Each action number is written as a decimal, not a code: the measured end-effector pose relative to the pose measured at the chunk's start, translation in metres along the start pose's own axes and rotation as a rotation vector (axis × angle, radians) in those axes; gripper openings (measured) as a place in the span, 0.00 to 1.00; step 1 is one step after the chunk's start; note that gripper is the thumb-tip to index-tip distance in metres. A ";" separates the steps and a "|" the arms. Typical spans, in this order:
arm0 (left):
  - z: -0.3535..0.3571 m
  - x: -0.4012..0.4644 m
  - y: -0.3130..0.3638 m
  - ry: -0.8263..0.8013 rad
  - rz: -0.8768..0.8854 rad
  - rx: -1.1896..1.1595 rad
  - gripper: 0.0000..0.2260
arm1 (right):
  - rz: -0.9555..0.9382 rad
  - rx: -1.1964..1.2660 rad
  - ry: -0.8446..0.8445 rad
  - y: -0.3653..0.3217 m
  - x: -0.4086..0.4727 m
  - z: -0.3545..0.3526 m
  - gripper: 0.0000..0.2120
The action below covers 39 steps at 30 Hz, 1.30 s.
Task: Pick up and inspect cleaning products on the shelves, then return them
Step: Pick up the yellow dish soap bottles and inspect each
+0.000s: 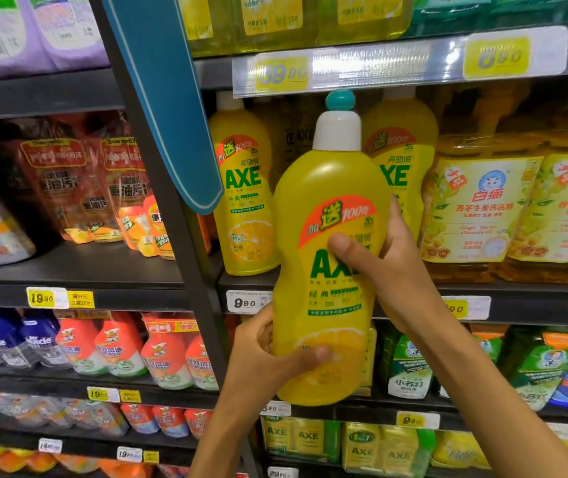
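Both hands were on a yellow AXE dish soap bottle (331, 270), held upright in front of the shelf (517, 298), clear of it. The left hand (269, 360) gripped the bottom, thumb across the lemon picture and fingers curled behind. The right hand (382, 267) wrapped the middle, thumb lying over the label. Two more AXE bottles (241, 201) stood on that shelf behind it, with big yellow jugs (482, 208) just to the right.

Held bottle (327, 270): "AXE"; shelf tag (245, 301): "9.90".
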<state>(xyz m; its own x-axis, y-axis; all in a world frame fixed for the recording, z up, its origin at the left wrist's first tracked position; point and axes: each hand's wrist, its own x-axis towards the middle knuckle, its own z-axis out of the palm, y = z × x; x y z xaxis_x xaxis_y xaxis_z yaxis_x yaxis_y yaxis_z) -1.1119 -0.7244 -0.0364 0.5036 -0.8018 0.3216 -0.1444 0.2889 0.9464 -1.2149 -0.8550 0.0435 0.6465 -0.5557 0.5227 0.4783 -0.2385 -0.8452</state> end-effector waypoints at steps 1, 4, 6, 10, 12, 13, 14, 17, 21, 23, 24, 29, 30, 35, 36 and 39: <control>0.002 0.000 -0.001 0.017 -0.016 -0.013 0.24 | 0.018 0.003 0.043 0.003 0.002 0.002 0.35; 0.007 0.001 -0.003 0.064 -0.067 -0.091 0.19 | 0.052 0.027 0.181 0.011 0.006 0.008 0.30; 0.011 0.003 -0.006 0.104 -0.102 -0.124 0.19 | 0.106 0.028 0.241 0.016 0.012 0.011 0.29; 0.019 0.013 -0.009 0.187 -0.128 -0.101 0.25 | 0.136 -0.034 0.241 0.020 0.029 0.012 0.24; 0.021 0.021 -0.009 0.206 -0.084 -0.062 0.22 | 0.099 -0.046 0.204 0.018 0.037 0.011 0.23; 0.021 0.025 -0.009 0.213 -0.059 -0.056 0.21 | 0.082 -0.064 0.184 0.016 0.041 0.011 0.23; 0.020 0.030 -0.009 0.218 -0.036 -0.055 0.21 | 0.060 -0.082 0.168 0.014 0.046 0.011 0.22; 0.015 0.049 -0.004 0.238 0.034 -0.026 0.20 | -0.026 -0.110 0.168 0.007 0.062 0.013 0.20; 0.008 0.074 0.000 0.264 0.091 0.031 0.17 | -0.062 -0.102 0.201 -0.001 0.081 0.017 0.17; 0.004 0.084 -0.004 0.275 0.106 0.052 0.17 | -0.057 -0.092 0.217 0.002 0.087 0.016 0.16; 0.003 0.088 -0.006 0.278 0.111 0.066 0.18 | -0.059 -0.091 0.225 0.005 0.088 0.016 0.15; -0.001 0.105 -0.016 0.281 0.118 0.099 0.24 | -0.094 -0.094 0.247 0.016 0.097 0.015 0.14; -0.001 0.109 -0.018 0.280 0.113 0.111 0.25 | -0.098 -0.102 0.251 0.018 0.099 0.014 0.13; 0.003 0.119 -0.028 0.301 0.130 0.116 0.27 | -0.121 -0.158 0.227 0.029 0.105 0.010 0.13; 0.003 0.120 -0.029 0.305 0.136 0.120 0.26 | -0.125 -0.174 0.221 0.031 0.106 0.009 0.13; 0.002 0.122 -0.034 0.313 0.119 0.137 0.25 | -0.138 -0.193 0.197 0.034 0.106 0.008 0.16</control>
<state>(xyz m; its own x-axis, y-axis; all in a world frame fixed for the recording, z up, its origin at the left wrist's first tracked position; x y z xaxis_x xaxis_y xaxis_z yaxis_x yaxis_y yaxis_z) -1.0476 -0.8330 -0.0291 0.7097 -0.5616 0.4253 -0.3203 0.2805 0.9048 -1.1255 -0.9158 0.0707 0.4466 -0.6464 0.6186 0.4201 -0.4590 -0.7828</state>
